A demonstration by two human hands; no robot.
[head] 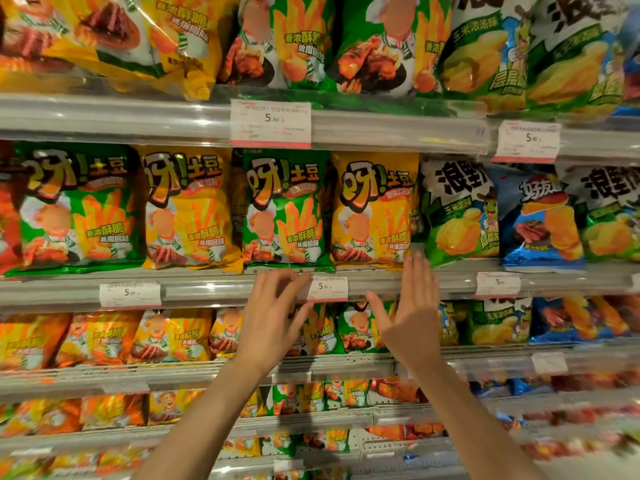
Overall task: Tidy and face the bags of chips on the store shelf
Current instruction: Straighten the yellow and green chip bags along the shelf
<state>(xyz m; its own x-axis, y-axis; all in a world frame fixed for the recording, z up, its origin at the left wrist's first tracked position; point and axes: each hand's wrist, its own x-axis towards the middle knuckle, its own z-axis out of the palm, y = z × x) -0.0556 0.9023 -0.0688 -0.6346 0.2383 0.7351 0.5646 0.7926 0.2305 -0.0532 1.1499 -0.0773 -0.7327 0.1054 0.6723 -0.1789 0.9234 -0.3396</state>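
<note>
Upright chip bags fill the shelf at eye level. A green bag (285,209) stands in the middle with a yellow bag (374,209) to its right and another yellow bag (188,207) to its left. Both hands are raised just below this row, in front of the shelf rail (214,289). My left hand (273,317) has loosely bent fingers under the green bag and holds nothing. My right hand (412,313) is flat with straight fingers, its tips near the bottom right corner of the yellow bag.
White and green corn-chip bags (457,213) and a blue bag (540,220) stand to the right. Price tags (327,289) hang on the rails. More bags fill the shelf above (298,39) and the lower shelves (166,337).
</note>
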